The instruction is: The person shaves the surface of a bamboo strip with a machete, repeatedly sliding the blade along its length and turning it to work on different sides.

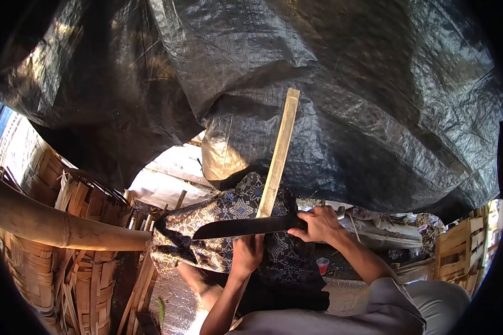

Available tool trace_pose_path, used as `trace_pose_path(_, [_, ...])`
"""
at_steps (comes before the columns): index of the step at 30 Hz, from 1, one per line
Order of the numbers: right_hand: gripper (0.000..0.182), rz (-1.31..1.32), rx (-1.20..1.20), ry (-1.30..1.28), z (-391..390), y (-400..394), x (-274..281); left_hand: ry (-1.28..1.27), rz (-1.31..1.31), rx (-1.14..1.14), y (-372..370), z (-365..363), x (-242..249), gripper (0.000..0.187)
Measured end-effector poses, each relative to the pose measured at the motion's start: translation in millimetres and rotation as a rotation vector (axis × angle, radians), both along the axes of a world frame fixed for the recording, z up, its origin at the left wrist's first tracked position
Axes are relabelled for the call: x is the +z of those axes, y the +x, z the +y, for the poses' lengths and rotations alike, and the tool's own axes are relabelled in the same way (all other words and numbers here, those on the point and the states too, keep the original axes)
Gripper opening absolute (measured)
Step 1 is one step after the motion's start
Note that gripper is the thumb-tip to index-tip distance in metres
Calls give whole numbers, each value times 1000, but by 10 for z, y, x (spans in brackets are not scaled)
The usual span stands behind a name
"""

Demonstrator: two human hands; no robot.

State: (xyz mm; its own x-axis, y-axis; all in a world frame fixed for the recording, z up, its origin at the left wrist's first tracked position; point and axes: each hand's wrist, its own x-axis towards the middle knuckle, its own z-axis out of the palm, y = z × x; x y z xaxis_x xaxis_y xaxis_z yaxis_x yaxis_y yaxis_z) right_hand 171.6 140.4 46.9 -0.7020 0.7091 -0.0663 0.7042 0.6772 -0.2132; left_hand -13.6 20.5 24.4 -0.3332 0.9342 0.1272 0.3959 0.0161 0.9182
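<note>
My right hand is wrapped round the handle of a machete. Its dark, broad blade points left and crosses over a long, pale bamboo slat. Below the blade, my left hand grips the lower part of that slat, which leans up and slightly to the right. A dark patterned cloth lies over my lap beneath both hands. The slat's lower end is largely hidden by the left hand and arm.
A thick bamboo pole reaches in from the left, in front of woven bamboo panels. Black tarpaulin hangs across the front. A cup with red contents stands low on the right, near another woven panel.
</note>
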Motion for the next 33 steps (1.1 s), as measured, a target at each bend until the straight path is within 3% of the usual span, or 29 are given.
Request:
trace_pose_path(6, [68, 80, -15, 114, 100, -18, -82, -225, -114, 32, -18, 90, 194, 18])
trace_pose_path(15, [69, 61, -71, 40, -52, -78, 9, -230, -175, 63, -14, 78, 175, 28])
trace_pose_path(16, [67, 126, -46, 147, -83, -69, -17, -230, -179, 63, -9, 72, 157, 28])
trace_pose_path(21, [65, 137, -72, 23, -131, -86, 39, -275, -423, 43, -34, 59, 129, 34])
trace_pose_path(29, [67, 27, -3, 121, 141, -115, 76, -263, -413, 51, -41, 173, 228, 31])
trace_pose_path(31, [61, -18, -22, 111, 198, -138, 150, 34, -82, 50, -57, 183, 89, 28])
trace_pose_path(33, [63, 14, -92, 144, 275, -147, 134, -74, -86, 30, -63, 78, 118, 27])
